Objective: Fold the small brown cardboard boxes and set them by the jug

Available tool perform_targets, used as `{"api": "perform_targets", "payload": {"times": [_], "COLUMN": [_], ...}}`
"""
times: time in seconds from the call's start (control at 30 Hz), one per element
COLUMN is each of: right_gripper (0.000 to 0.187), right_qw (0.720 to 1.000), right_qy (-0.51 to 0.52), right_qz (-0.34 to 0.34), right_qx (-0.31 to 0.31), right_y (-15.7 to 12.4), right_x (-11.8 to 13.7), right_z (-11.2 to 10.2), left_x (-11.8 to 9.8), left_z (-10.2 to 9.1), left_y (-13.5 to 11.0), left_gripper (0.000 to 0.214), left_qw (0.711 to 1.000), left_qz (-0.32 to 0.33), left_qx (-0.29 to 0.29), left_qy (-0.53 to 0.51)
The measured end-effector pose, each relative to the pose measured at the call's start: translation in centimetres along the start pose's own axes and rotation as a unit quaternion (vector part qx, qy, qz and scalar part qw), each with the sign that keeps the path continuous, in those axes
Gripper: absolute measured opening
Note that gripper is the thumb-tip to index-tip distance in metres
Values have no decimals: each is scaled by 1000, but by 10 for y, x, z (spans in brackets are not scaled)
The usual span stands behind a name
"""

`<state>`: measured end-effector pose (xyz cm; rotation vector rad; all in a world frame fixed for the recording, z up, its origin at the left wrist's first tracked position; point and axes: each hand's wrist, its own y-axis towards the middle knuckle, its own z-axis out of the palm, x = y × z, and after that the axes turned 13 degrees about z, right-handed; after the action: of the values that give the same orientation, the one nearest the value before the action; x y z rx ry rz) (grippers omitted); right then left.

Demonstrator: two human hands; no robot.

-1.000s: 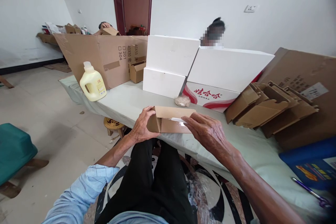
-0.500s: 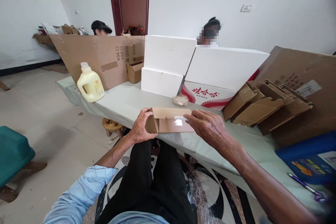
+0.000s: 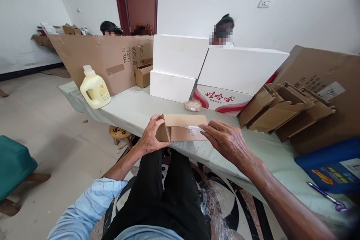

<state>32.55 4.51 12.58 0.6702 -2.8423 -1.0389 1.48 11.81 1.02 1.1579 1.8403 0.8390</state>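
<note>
Your left hand (image 3: pixel 150 138) is gripping the box (image 3: pixel 182 120) near the table's (image 3: pixel 132 101) front edge; your right hand (image 3: pixel 225 137) is pinching a strip (image 3: pixel 194 128) across it, glare now dimming: taping seems to be continuing.

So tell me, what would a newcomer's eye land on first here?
Probably the white boxes stacked mid-picture on the table, one with red lettering. Left of them, a pale yellow jug stands before a large cardboard panel. Nearest, the left hand holds a small cardboard box, while the right hand holds a slim white piece over it.
</note>
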Motion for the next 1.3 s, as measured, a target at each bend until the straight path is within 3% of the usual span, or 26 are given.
{"api": "perform_targets", "payload": {"times": [0.97,1.17,1.3], "right_gripper": [35,28,27], "right_qw": [999,995,990], "right_qy": [-36,-87,-96], "right_qz": [-3,-5,12], "right_qx": [6,48,103], "right_y": [2,20,22], "right_x": [8,26,9], "right_z": [-1,-19,-15], "left_x": [-3,-2,0], "left_z": [-5,-10,-13], "left_y": [3,5,2], "left_gripper": [95,92,91], "left_qw": [1000,1000,999], "left_qz": [6,-6,-18], "left_qx": [12,24,30], "left_qy": [11,13,17]}}
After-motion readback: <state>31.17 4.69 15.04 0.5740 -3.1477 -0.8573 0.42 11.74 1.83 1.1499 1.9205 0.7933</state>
